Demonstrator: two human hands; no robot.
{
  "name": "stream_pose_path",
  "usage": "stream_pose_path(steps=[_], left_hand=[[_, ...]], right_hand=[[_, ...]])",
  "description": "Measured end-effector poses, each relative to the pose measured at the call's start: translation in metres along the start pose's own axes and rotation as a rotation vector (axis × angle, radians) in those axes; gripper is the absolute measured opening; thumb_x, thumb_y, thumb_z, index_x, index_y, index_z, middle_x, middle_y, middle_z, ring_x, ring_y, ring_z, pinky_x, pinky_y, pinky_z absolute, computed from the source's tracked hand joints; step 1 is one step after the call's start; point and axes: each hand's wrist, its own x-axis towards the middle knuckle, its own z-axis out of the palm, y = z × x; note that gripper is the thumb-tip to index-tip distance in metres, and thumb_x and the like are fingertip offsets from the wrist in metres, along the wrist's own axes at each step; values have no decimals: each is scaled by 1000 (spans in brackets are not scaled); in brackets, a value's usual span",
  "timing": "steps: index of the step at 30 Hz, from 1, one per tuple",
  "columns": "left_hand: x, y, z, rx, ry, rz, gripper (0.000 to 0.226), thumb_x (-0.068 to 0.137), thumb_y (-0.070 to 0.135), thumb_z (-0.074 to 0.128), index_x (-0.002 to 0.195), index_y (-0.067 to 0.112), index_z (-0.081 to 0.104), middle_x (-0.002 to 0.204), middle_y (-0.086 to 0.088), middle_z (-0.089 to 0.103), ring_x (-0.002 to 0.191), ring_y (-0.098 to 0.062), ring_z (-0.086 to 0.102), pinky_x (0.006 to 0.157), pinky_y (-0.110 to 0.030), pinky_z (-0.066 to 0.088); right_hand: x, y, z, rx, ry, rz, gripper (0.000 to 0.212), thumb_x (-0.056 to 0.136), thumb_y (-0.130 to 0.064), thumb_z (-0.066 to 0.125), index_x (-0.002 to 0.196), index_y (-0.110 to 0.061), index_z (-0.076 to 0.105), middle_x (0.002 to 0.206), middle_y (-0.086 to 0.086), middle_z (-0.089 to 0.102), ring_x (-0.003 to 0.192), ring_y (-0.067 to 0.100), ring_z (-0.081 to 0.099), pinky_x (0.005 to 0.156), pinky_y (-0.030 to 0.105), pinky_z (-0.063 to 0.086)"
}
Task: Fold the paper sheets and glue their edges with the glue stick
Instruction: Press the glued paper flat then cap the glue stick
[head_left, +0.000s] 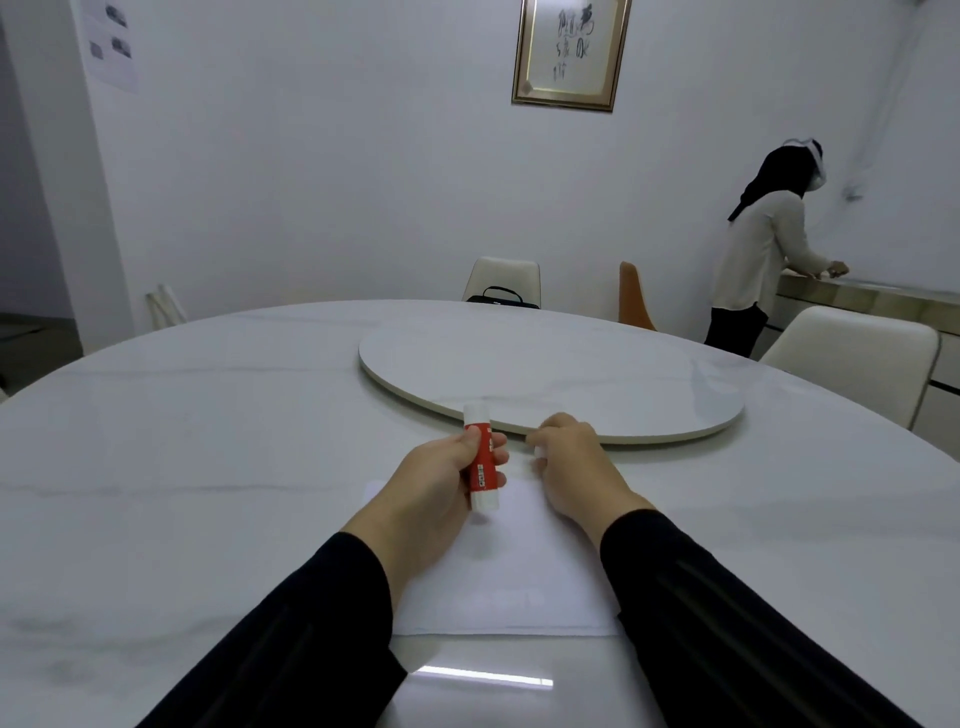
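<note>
Glue stick (480, 462) gripped in left hand (436, 488), label unreadable; right hand (571, 462) clutches white cap (540, 451)

There is 1 view, taken from the person's head, facing forward and slightly down across a round white table (208, 415) toward the far wall (337, 182). It sits close over the near table edge, so both forearms enter from the bottom of the frame. The wide angle bends the table rim and takes in chairs (503, 278) on the far side.
</note>
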Motion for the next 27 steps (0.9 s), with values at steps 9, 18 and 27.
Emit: stream_pose_path(steps=[9,18,27], left_hand=[[-1,-2,-3,65,-127,10,28,99,12,36,100,5,63,81,-5,59,71,-16,52,72,-26,40],[-4,-1,-4,135,-197,72,27,99,13,37,104,5,62,79,-4,59,64,-15,52,66,-24,42],[-6,-1,-2,30,-249,16,30,99,13,34,105,3,62,79,-5,60,67,-16,51,68,-25,42]], right_hand=[[-3,-13,-31,483,190,135,21,91,-10,57,110,-15,66,98,5,65,89,19,62,79,26,46],[-36,-56,-81,931,43,-35,13,81,-13,72,94,-16,73,90,9,73,76,7,65,77,21,56],[-39,-55,-75,1170,4,83,20,87,-29,63,97,-13,70,97,3,73,84,9,67,76,32,57]])
